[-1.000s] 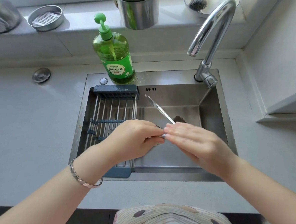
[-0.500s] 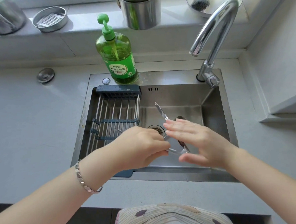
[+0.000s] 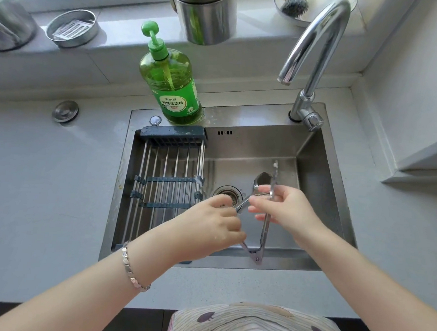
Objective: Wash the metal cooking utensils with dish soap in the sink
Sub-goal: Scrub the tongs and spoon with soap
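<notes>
Below me, over the stainless sink (image 3: 315, 156), I see both hands holding a pair of metal tongs (image 3: 264, 234) spread in a V, its hinge nearest me just above the sink's front rim and its two tips pointing away toward the back wall. My left hand (image 3: 216, 224) has its fingers curled round the left arm of the tongs, and my right hand (image 3: 286, 210) pinches the right arm partway up, fingers closed on the metal. The tongs hang above the basin floor, just right of the drain (image 3: 228, 192). A slatted drying rack (image 3: 170, 177) spans the left part of the sink. The green dish soap bottle (image 3: 171, 85) stands upright on the sink's back ledge, behind the rack. The faucet (image 3: 314, 43) arches over the back right corner. A round metal plug (image 3: 65, 111) lies on the surface left of the sink.
</notes>
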A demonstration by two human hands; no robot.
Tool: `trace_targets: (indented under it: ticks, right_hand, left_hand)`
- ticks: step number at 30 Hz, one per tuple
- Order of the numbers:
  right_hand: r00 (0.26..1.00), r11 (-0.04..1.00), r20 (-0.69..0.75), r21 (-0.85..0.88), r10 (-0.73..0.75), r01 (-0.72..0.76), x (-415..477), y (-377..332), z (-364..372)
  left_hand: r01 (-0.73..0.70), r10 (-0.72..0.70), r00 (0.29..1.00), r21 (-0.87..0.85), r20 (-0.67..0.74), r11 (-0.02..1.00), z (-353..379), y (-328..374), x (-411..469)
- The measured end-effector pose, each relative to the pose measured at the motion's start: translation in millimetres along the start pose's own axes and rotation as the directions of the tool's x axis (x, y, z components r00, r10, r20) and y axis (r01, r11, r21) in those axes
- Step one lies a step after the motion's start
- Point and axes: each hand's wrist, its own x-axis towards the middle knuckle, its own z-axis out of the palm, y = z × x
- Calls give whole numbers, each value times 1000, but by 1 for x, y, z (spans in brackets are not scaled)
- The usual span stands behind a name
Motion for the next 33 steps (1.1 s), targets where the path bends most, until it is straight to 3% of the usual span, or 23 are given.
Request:
trace_targets:
  ticks: [2, 4, 6, 7, 8, 9, 10, 11, 12, 14, 16, 18, 19, 20, 21, 23, 24, 26, 28, 33]
  right_hand:
    - [998, 1000, -65, 11, -22, 23, 2, -1, 3]
    - [990, 981, -141, 195, 11, 17, 6, -4, 5]
    - [982, 895, -167, 445, 84, -1, 11, -5, 6]
    - [981, 849, -165, 528, 104, -2, 13, -5, 8]
    - [982, 813, -157, 582, 109, 3, 13, -5, 10]
    - [985, 783, -146, 621, 97, 15, 13, -5, 14]
    - [989, 752, -130, 658, 75, 29, 12, -4, 17]
    - [992, 727, -113, 686, 54, 39, 12, -4, 21]
    - [994, 709, -100, 704, 35, 46, 11, -3, 23]
    - [994, 721, -104, 690, 12, 64, 11, -4, 24]
    - [989, 809, -148, 579, -20, 102, 11, -5, 19]
    - [948, 959, -263, 167, -182, 230, 10, -3, 4]
    - [897, 933, -262, -150, -356, 327, 8, 0, -6]
    - [828, 782, -155, -459, -539, 423, 6, 3, -15]
    - [755, 537, 21, -690, -655, 485, 4, 6, -24]
    - [673, 89, 365, -837, -643, 540, 3, 14, -38]
    - [660, -40, 473, -829, -583, 558, 1, 19, -41]
    - [630, -169, 575, -794, -523, 584, -5, 24, -43]
    - [586, -234, 600, -780, -545, 581, -5, 23, -50]
    - [596, -181, 550, -805, -586, 565, -2, 29, -62]
  left_hand:
    - [27, -22, 998, 104, -54, 994, 3, -2, 1]
    - [209, -188, 963, 93, -194, 973, 8, -3, -3]
    - [460, -508, 820, -223, -265, 859, 8, 3, -2]
    - [564, -692, 706, -475, -147, 676, 5, 8, 0]
    - [615, -804, 586, -701, 101, 361, 0, 13, 6]
    - [598, -797, 489, -802, 355, 9, -3, 18, 13]
    - [555, -723, 428, -789, 542, -263, -4, 20, 19]
    - [529, -639, 409, -740, 652, -416, -2, 21, 24]
    - [522, -575, 422, -706, 701, -478, 1, 22, 28]
    - [564, -561, 460, -714, 689, -414, 4, 28, 32]
    - [605, -611, 446, -724, 654, -333, 7, 33, 29]
    - [646, -657, 423, -716, 624, -264, 8, 31, 23]
    - [668, -680, 411, -708, 607, -228, 7, 28, 21]
    - [680, -702, 400, -704, 590, -204, 5, 26, 18]
    - [685, -721, 390, -703, 573, -189, 3, 23, 17]
    - [712, -745, 380, -688, 548, -142, -2, 18, 14]
    - [739, -751, 392, -668, 532, -87, -5, 16, 14]
    - [780, -748, 419, -625, 514, 8, -9, 13, 14]
    - [783, -741, 423, -621, 522, 9, -9, 12, 12]
    - [730, -738, 365, -666, 567, -150, -6, 10, 8]
